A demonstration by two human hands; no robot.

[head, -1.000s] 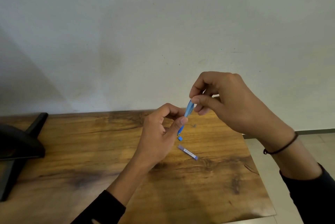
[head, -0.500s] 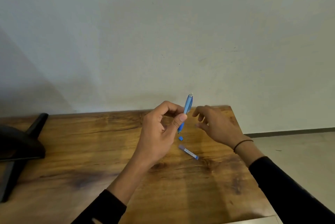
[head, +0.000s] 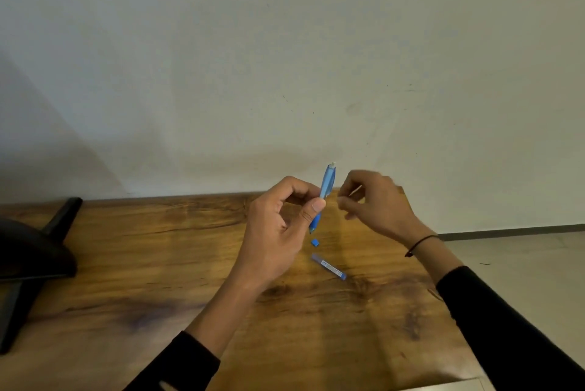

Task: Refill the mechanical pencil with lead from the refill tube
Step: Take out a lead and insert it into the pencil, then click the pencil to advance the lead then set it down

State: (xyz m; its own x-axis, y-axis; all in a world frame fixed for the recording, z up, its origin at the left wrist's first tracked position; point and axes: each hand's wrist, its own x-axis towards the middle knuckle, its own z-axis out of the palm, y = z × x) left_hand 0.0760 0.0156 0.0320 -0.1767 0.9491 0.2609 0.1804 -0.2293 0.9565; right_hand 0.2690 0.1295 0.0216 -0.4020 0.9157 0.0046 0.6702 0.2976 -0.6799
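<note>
My left hand (head: pixel 278 232) grips a blue mechanical pencil (head: pixel 326 188) at its lower barrel. The pencil stands nearly upright above the table, tip down and whitish top end up. My right hand (head: pixel 376 203) hovers just right of the pencil without touching it. Its thumb and forefinger are pinched close together and blurred, and I cannot make out anything between them. The lead refill tube (head: pixel 328 266), clear with a blue end, lies on the wooden table (head: pixel 158 264) below the pencil. A small blue cap (head: pixel 315 243) lies between the tube and the pencil tip.
A black stand or chair base (head: pixel 28 257) sits at the table's left end. The table's right edge (head: pixel 443 311) drops to a tiled floor. A plain wall rises directly behind the table.
My right hand left the pencil's top, dropped to the table right of the pencil, and has now risen slightly with fingers pinched. My left hand has kept the pencil steady.
</note>
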